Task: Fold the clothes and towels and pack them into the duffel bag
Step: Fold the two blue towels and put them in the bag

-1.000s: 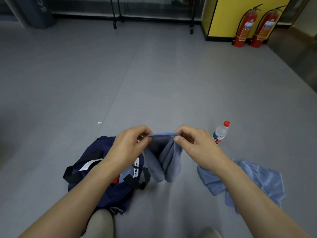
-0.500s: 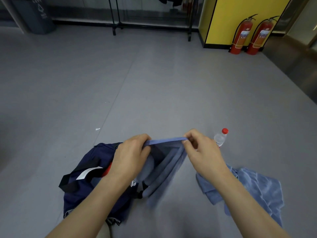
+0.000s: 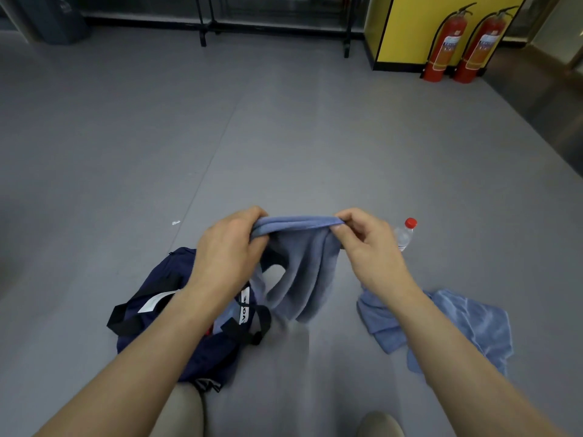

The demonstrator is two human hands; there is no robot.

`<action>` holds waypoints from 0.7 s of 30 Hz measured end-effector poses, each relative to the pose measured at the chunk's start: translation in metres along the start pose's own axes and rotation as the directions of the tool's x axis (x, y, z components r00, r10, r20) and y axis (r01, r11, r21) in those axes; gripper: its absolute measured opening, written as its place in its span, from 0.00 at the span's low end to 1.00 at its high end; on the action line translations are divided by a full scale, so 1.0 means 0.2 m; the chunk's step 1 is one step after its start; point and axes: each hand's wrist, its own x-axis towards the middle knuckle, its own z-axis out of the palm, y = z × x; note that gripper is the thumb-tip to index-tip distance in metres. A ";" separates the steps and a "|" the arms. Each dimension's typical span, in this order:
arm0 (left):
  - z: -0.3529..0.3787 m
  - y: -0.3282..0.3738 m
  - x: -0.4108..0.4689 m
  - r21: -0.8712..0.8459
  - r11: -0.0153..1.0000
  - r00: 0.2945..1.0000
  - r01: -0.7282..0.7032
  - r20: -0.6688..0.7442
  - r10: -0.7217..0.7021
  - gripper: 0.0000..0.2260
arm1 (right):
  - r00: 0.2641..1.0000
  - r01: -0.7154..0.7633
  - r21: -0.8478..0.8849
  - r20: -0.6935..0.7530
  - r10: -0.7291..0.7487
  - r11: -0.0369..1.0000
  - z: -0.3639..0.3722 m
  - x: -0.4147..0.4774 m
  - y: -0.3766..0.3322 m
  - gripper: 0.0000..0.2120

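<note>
Starting with the biggest thing, we have grey floor (image 3: pixel 284 137) running wide beyond both hands. The bag (image 3: pixel 181 263) lies below the left hand (image 3: pixel 227 250), partly under that forearm, and we cannot tell how far its mouth gapes. A spare towel (image 3: pixel 473 323) lies crumpled below the right wrist. The towel (image 3: pixel 303 263) we are folding hangs between our hands. The left hand pinches one end of its top hem and the right hand (image 3: pixel 372 250) pinches the other, fingers curled over the cloth and the hem taut between them. A bottle (image 3: pixel 404 236) sits just past the right knuckles. We judge the risk lies in the hanging layers, which look uneven. If either pinch slackens they could slide apart and undo the fold. The lower end also dangles near the bag's straps and could snag. A wide right sweep could knock the bottle. Ahead of both hands there is ample room to lay the towel flat.
</note>
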 end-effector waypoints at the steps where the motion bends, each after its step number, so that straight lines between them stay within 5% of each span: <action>1: -0.01 -0.01 0.00 -0.042 0.999 0.999 0.031 -0.022 -0.032 0.07 | 0.999 -0.040 0.027 0.009 0.040 0.999 -0.02 0.00 0.02 0.06; 4: -0.04 0.03 0.01 -0.244 0.969 0.996 0.050 -0.060 -0.066 0.12 | 0.997 -0.013 -0.146 0.079 0.025 0.989 -0.05 -0.03 0.01 0.03; 8: -0.03 0.16 -0.01 -0.253 0.961 0.994 -0.107 -0.015 0.107 0.10 | 0.969 0.175 -0.270 0.219 -0.117 0.947 0.03 -0.09 -0.14 0.19; 12: -0.03 0.18 0.01 -0.294 0.944 0.989 -0.150 -0.049 0.142 0.08 | 0.968 0.251 -0.338 0.058 -0.246 0.907 0.05 -0.07 -0.15 0.05; 17: -0.04 0.07 0.04 -0.341 0.939 0.991 -0.043 0.102 0.083 0.11 | 0.995 0.095 -0.235 0.005 -0.096 0.967 0.01 -0.05 -0.08 0.07; 21: -0.05 0.06 0.04 -0.439 0.898 0.997 -0.028 0.056 0.058 0.08 | 0.996 -0.021 -0.267 0.077 0.043 0.964 0.00 -0.03 -0.05 0.08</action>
